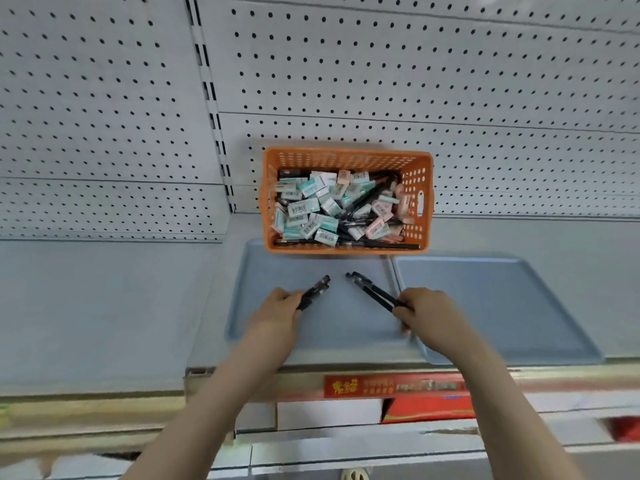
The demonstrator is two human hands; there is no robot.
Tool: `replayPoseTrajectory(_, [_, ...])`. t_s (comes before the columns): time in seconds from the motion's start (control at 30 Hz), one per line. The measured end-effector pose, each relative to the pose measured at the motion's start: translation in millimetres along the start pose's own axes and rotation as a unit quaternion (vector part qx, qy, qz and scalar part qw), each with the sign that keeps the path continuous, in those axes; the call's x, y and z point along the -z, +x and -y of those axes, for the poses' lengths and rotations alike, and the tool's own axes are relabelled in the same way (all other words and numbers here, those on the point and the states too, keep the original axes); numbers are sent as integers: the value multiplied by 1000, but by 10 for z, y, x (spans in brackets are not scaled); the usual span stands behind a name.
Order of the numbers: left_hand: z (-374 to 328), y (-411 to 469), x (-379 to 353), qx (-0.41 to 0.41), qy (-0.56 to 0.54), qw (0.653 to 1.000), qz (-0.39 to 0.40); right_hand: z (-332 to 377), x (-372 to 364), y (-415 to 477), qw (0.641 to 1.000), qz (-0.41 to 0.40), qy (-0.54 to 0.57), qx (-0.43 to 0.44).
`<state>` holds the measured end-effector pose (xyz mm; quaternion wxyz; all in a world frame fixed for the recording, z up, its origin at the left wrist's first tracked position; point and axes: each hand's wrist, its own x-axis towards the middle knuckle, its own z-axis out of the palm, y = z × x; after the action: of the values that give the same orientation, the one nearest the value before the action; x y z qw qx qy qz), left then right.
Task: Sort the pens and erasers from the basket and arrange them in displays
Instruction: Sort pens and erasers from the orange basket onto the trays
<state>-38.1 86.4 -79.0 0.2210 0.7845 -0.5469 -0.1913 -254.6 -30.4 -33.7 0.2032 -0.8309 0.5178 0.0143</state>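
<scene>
I have the left hand (277, 306) curled round a small bunch of black pens, the left-hand pens (317, 289). Their free ends stick out up and to the right, toward the back edge of the shelf (104, 299). The right hand (429, 313) grips a second bunch, the right-hand pens (372, 291), which reach up and to the left. The two bunches point toward each other with a clear gap between their ends. From this height the bunches blur together, so each looks like two or three pens, though I cannot count them for sure.

Both hands are over the left tray (346, 327), a pale blue tray lying flat near the shelf's front edge. The right hand is at that tray's right rim. Just beside it, rim close to rim, lies the right tray (502, 306), the same blue.

The orange basket (346, 154) stands at the back edge of the shelf, against the white pegboard (415, 81). Its near wall overlaps the far rim of the left tray. Inside it is a heap of erasers (301, 206) in white-and-teal and pink sleeves. Black loose pens (363, 199) lie among and under them, a few stretched along the near wall.

A red label strip (391, 386) runs along the shelf's front edge, below the right hand.
</scene>
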Motion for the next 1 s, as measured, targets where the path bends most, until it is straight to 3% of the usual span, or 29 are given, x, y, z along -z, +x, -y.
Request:
replayPoseTrajectory(0.1, [-226, 165, -134, 14, 14, 1000, 19, 116, -150, 93, 998, -64, 5, -29])
replayPoseTrajectory(0.27, [-452, 276, -289, -24, 34, 999, 11, 307, -266, 159, 999, -40, -21, -23])
replayPoseTrajectory(0.5, [-547, 325, -311, -32, -4, 999, 1, 324, -285, 254, 996, -74, 44, -24])
replayPoseTrajectory(0.63, [-523, 344, -327, -49, 9, 998, -30, 250, -308, 270, 996, -87, 2, 20])
replayPoseTrajectory(0.87, [-365, 213, -396, -77, 122, 988, -55, 119, -360, 289, 994, -71, -28, 77])
replayPoseTrajectory(1.0, [-384, 211, -377, -79, 128, 988, -38, 105, -273, 290, 994, -37, -55, 82])
